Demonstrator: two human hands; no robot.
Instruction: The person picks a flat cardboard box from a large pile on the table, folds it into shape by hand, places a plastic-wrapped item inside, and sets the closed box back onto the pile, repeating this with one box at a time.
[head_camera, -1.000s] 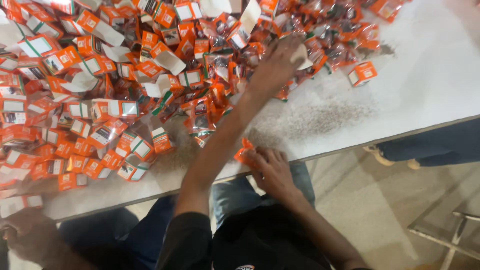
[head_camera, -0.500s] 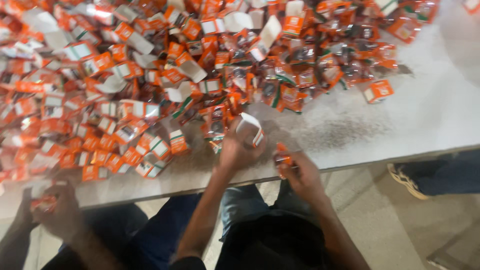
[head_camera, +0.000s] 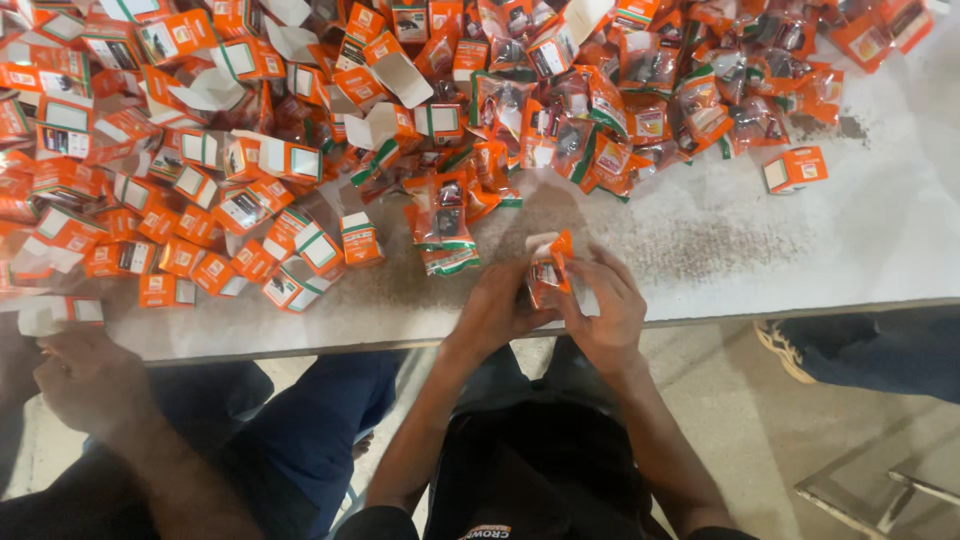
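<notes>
Small orange and white carton (head_camera: 549, 268), flap open at its top, upright and slightly tilted, pinched between left hand (head_camera: 497, 310) and right hand (head_camera: 607, 312), at the near edge of the table, just below the pile

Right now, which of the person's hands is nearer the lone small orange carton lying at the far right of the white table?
Right. The right hand sits left of and below the orange carton; the left hand is farther left.

Small orange-and-white cartons (head_camera: 200, 150) are lying heaped at left, clear orange-edged sachets (head_camera: 640, 80) at right; one lone carton (head_camera: 795, 169) is sitting apart.
</notes>
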